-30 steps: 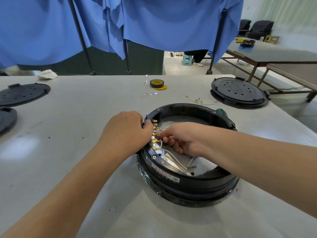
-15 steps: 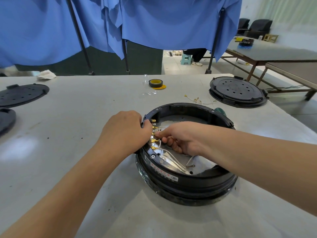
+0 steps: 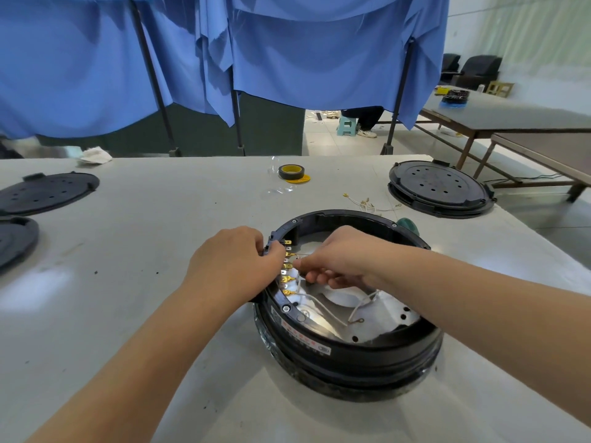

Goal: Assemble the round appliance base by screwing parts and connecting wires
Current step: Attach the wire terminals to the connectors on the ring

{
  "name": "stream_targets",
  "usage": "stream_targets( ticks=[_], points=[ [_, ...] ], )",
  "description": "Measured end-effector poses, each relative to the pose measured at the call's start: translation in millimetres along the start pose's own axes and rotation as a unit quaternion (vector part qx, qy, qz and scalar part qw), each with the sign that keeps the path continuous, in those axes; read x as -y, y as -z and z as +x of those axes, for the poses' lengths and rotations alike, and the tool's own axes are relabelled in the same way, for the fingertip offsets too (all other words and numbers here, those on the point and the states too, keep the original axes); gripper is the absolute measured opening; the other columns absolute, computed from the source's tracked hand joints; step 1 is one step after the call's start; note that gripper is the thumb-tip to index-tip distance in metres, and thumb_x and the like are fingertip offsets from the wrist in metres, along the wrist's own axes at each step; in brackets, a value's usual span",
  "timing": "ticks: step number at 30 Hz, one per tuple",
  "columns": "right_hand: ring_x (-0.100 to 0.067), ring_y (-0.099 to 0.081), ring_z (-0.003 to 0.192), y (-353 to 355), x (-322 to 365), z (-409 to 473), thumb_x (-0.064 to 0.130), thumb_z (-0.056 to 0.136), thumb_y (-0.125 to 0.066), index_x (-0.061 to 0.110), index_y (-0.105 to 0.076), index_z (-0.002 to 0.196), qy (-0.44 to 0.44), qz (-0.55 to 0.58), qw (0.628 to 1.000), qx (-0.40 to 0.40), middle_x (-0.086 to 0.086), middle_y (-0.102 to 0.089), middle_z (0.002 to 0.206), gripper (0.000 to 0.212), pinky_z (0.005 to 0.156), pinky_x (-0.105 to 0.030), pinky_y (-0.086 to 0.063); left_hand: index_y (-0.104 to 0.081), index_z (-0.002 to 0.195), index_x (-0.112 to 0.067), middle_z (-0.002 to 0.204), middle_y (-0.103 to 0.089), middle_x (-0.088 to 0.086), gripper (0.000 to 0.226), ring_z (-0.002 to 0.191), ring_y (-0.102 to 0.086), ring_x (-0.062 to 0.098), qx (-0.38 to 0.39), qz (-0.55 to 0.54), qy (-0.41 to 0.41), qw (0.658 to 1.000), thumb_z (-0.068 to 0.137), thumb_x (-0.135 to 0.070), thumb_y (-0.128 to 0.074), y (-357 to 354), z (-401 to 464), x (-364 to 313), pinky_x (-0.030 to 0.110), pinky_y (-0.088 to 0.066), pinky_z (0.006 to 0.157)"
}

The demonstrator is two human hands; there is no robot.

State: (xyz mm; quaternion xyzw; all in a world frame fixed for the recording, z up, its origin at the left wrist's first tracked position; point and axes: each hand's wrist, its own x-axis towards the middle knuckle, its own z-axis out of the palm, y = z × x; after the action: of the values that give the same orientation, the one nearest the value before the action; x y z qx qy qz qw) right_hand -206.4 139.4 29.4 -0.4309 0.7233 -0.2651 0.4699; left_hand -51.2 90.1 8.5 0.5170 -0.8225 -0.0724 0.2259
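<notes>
The round black appliance base [image 3: 351, 356] lies open side up on the grey table, with a silver plate inside. A row of brass terminals [image 3: 287, 270] runs along its left inner wall, and white wires [image 3: 323, 306] trail from them across the plate. My left hand [image 3: 233, 266] grips the base's left rim beside the terminals. Inside the base, my right hand [image 3: 339, 259] pinches a wire end right at the terminal row; its fingertips hide the connector. One loose wire end with a ring lug [image 3: 359, 321] lies on the plate.
A roll of yellow-cored tape [image 3: 291, 172] sits at the table's back. Spare wires [image 3: 367, 204] lie behind the base. A black round cover [image 3: 438, 187] rests at the back right, and two more covers [image 3: 48, 191] at the left. A green knob [image 3: 407, 226] peeks out behind the base.
Both hands stay at the terminal row; my right hand has shifted only slightly while working the wire end. The base has not moved.
</notes>
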Motion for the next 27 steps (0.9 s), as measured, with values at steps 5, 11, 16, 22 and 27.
stream_targets(
  ticks=[5,11,16,22,27],
  points=[
    [-0.009,-0.055,0.044,22.4,2.6,-5.1,0.022,0.084,-0.072,0.006,-0.073,0.081,0.08,-0.105,0.99,-0.052,-0.002,-0.067,0.058,0.017,0.046,-0.017,-0.047,-0.055,0.072,-0.021,0.073,-0.059,-0.003,0.038,0.07,-0.055,0.016,0.019,0.049,0.029,0.998,0.082,-0.057,-0.047,5.9,7.8,-0.2,0.027,-0.039,0.056],
    [-0.007,-0.063,0.066,67.5,3.1,-1.4,0.033,0.084,-0.069,0.022,-0.074,0.078,0.192,-0.289,0.913,-0.215,0.01,-0.066,0.066,0.013,0.066,-0.025,-0.052,-0.051,0.12,-0.03,0.105,-0.059,-0.007,0.045,0.089,-0.055,0.013,0.055,-0.03,-0.015,0.998,0.089,-0.061,-0.045,3.9,24.4,-9.3,0.029,-0.041,0.071],
    [-0.006,-0.061,0.072,106.1,-13.2,31.4,0.023,0.084,-0.067,0.017,-0.075,0.085,0.183,-0.248,0.908,-0.283,0.006,-0.07,0.079,0.01,0.072,-0.027,-0.05,-0.049,0.134,-0.025,0.128,-0.055,0.0,0.038,0.112,-0.054,0.019,0.079,-0.049,-0.051,0.994,0.099,-0.04,-0.043,-7.8,34.2,-25.4,0.034,-0.044,0.092],
    [-0.024,-0.066,0.089,124.9,-26.4,68.5,0.015,0.087,-0.066,0.013,-0.072,0.101,0.086,-0.263,0.944,-0.178,-0.001,-0.068,0.093,0.015,0.084,-0.033,-0.054,-0.055,0.127,-0.023,0.122,-0.062,0.002,0.031,0.109,-0.055,0.022,0.077,-0.078,-0.038,0.993,0.102,-0.028,-0.038,-15.7,30.9,-24.8,0.036,-0.046,0.091],
    [-0.039,-0.062,0.103,121.3,-20.5,76.8,0.001,0.088,-0.059,0.013,-0.07,0.11,0.059,-0.288,0.952,-0.083,-0.012,-0.066,0.107,0.027,0.091,-0.043,-0.053,-0.055,0.128,-0.023,0.12,-0.063,0.002,0.031,0.107,-0.056,0.022,0.07,-0.073,-0.044,0.994,0.102,-0.027,-0.037,-16.2,29.9,-25.3,0.036,-0.046,0.091]
  ],
)
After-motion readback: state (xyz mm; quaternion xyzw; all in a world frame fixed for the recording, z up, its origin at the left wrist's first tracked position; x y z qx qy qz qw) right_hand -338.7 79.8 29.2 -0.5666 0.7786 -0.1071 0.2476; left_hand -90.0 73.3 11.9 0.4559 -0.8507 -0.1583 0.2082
